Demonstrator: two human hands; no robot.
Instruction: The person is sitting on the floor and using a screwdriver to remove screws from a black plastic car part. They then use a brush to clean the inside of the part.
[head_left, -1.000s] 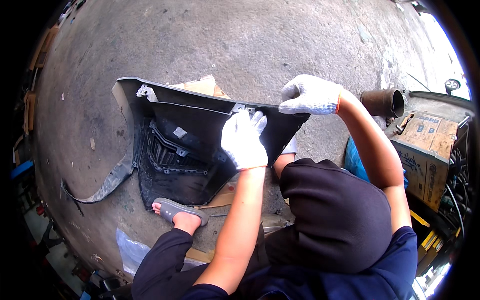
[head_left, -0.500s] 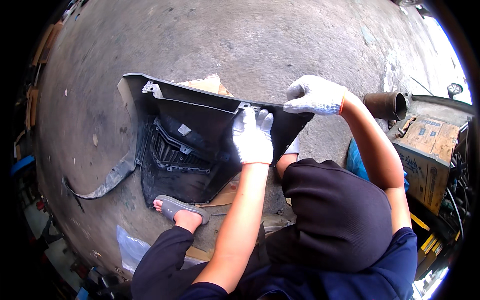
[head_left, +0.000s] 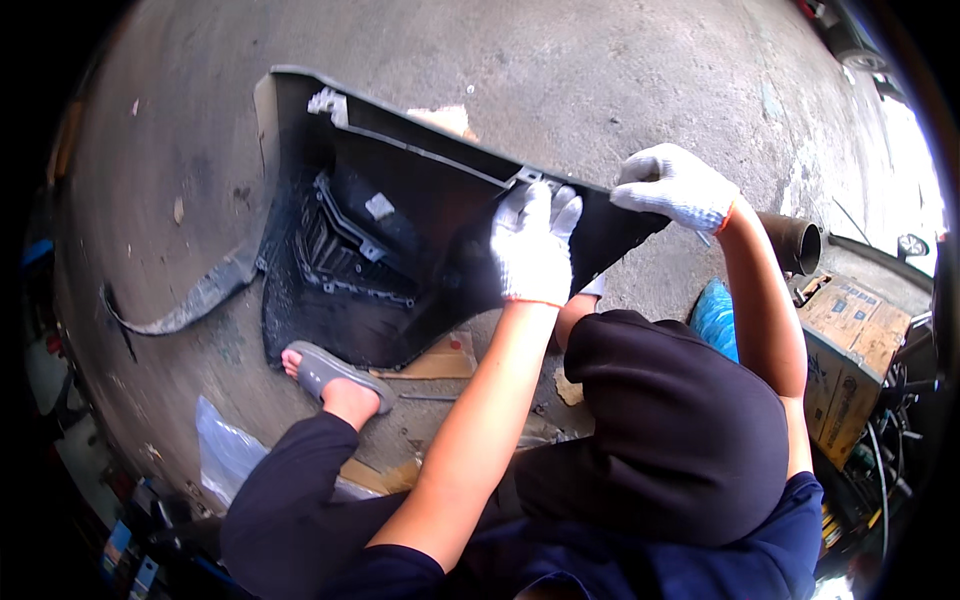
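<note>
A black plastic car bumper piece [head_left: 400, 230] stands tilted in front of me, its hollow inner side with a vented insert [head_left: 345, 245] facing me. My left hand [head_left: 535, 245], in a white knit glove, lies against this inner side with fingers extended and apart, their tips near a small metal bracket [head_left: 528, 176] at the upper edge. My right hand [head_left: 680, 188], also gloved, grips the edge at the right-hand corner between thumb and fingers; part of that grip is hidden. A second metal bracket [head_left: 327, 104] sits near the far left end.
Cardboard [head_left: 440, 362] lies beneath the bumper, near my sandalled foot [head_left: 335, 380]. Clear plastic film [head_left: 225, 450] is at lower left. To the right are a blue plastic bag [head_left: 713, 320], a rusty metal cylinder [head_left: 795, 243] and a worn box [head_left: 850, 340]. A car wheel [head_left: 862, 58] shows at upper right.
In the picture, the bumper's left end has shifted up and its right corner further right. Both hands have moved right with it, and the whole view has shifted somewhat.
</note>
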